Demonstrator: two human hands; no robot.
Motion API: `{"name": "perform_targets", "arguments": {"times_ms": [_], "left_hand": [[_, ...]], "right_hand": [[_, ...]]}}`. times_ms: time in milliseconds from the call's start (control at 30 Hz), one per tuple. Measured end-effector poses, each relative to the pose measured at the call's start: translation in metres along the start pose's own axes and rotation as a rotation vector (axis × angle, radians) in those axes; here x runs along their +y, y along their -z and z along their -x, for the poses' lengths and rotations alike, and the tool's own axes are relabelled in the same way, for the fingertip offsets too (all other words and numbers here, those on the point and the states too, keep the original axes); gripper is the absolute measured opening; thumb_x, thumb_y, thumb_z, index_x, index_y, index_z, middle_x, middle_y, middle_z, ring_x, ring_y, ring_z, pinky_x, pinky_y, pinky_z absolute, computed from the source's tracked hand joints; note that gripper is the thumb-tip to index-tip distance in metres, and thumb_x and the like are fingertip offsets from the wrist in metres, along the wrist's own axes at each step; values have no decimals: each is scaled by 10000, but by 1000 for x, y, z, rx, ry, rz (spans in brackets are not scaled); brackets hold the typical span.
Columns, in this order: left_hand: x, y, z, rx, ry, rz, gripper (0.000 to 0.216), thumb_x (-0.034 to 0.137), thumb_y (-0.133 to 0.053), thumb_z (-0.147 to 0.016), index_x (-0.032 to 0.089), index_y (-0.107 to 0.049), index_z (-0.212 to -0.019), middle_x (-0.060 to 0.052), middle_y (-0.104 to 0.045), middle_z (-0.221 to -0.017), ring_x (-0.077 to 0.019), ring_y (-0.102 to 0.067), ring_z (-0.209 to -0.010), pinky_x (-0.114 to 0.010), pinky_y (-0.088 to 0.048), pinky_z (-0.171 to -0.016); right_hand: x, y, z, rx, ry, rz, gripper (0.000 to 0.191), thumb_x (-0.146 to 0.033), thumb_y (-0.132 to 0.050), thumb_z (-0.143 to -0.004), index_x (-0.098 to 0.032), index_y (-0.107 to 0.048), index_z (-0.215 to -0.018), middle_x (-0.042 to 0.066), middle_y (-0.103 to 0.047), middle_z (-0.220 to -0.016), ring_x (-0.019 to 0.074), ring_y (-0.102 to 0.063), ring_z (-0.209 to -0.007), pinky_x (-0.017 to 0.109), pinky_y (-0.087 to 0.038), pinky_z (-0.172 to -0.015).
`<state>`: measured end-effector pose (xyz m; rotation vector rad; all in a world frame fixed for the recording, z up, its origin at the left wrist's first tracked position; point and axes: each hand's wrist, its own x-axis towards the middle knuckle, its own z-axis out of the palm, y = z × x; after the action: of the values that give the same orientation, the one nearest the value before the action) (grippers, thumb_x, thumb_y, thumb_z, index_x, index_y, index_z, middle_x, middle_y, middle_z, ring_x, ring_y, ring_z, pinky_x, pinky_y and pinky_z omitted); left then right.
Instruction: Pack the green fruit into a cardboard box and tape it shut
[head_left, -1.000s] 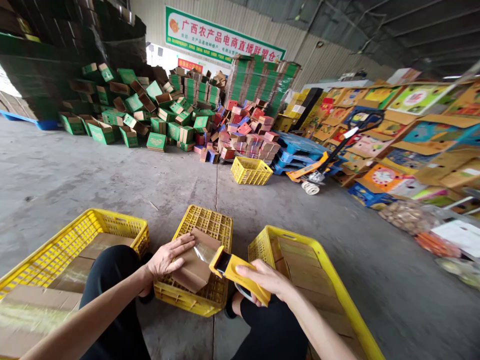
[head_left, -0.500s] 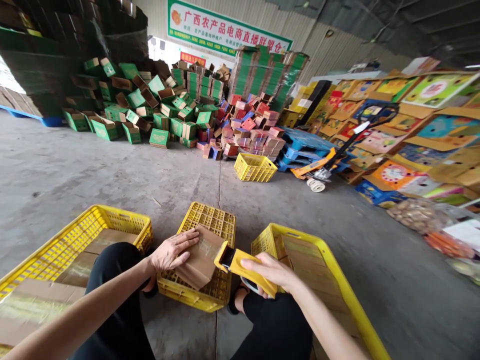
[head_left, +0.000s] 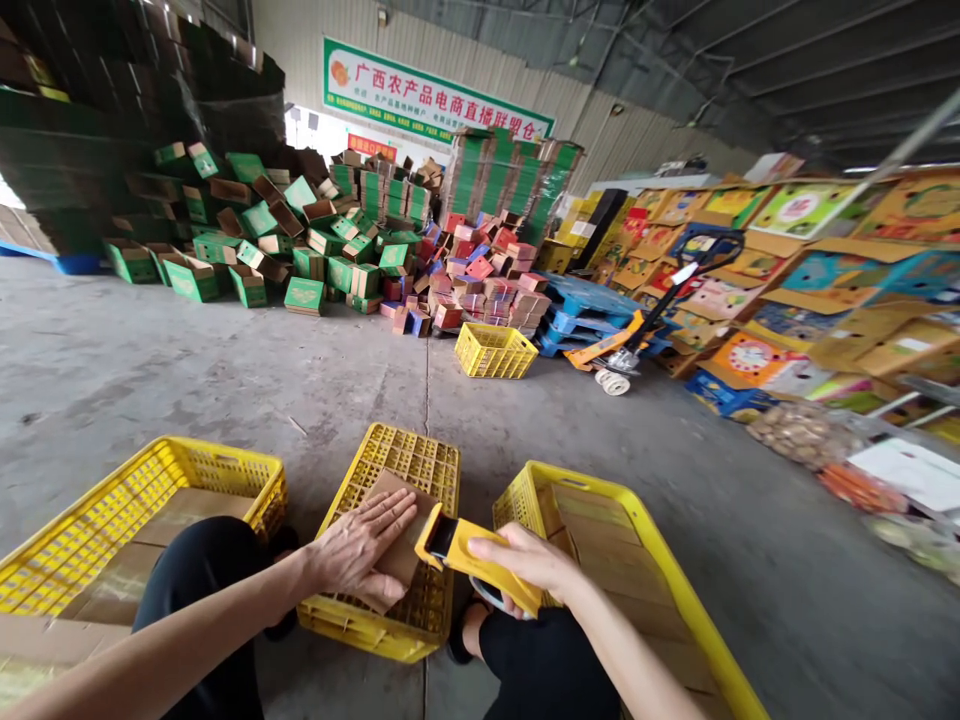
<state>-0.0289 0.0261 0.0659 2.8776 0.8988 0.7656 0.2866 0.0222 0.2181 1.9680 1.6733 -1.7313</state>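
Observation:
My left hand [head_left: 366, 546] lies flat with fingers spread on a small brown cardboard box [head_left: 397, 500]. The box rests on an upturned yellow plastic crate [head_left: 409, 455] between my knees. My right hand [head_left: 525, 562] grips a yellow tape dispenser [head_left: 457, 545], whose front end sits at the box's right edge. Both forearms reach in from the bottom of the view.
A yellow crate [head_left: 142, 480] with flat cardboard stands at my left, another yellow crate [head_left: 645, 520] with cardboard at my right. Farther off on the concrete floor are a small yellow basket [head_left: 495, 350], piles of green boxes [head_left: 300, 240] and red boxes [head_left: 480, 275], a pallet jack [head_left: 630, 345], and colourful cartons [head_left: 825, 260].
My left hand has flattened and slid across the top of the box, pressing it down level on the crate. The tape dispenser stays at the box's right edge.

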Motion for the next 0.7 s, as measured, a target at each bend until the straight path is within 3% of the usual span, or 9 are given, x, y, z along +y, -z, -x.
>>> {"name": "perform_targets", "arguments": {"times_ms": [167, 400, 600, 700], "left_hand": [[2, 1, -2, -97, 3, 17, 1234, 930, -484, -879, 191, -25, -1754, -188, -238, -1771, -385, -264, -1634, -530, -262, -1328], [-2, 3, -5, -156, 18, 39, 1188, 934, -524, -854, 252, -150, -1751, -183, -179, -1786, -425, -276, -1622, -567, -304, -1302], [14, -9, -14, -97, -21, 56, 1338, 943, -542, -843, 138, 29, -1746, -212, -200, -1777, -401, -266, -1630, -516, -303, -1314], [18, -8, -15, -118, -28, 21, 1274, 923, -521, -877, 177, 32, -1749, -175, -189, -1787, -405, -276, -1627, -523, -281, -1319]], "right_hand": [[9, -2, -4, 66, 18, -56, 573, -719, -755, -867, -209, -576, -1058, -17, -716, -597, 174, -683, -476, 226, -498, -448], [24, -6, -15, 18, 57, -101, 626, -792, -724, -822, -225, -541, -1013, -30, -671, -531, 183, -658, -434, 220, -446, -409], [32, -4, -18, 2, 53, -109, 609, -781, -715, -840, -233, -526, -1026, -24, -676, -522, 189, -668, -441, 218, -453, -417], [38, -5, -20, -1, 64, -152, 622, -783, -726, -831, -228, -528, -1029, -21, -684, -543, 194, -684, -460, 223, -474, -429]]}}
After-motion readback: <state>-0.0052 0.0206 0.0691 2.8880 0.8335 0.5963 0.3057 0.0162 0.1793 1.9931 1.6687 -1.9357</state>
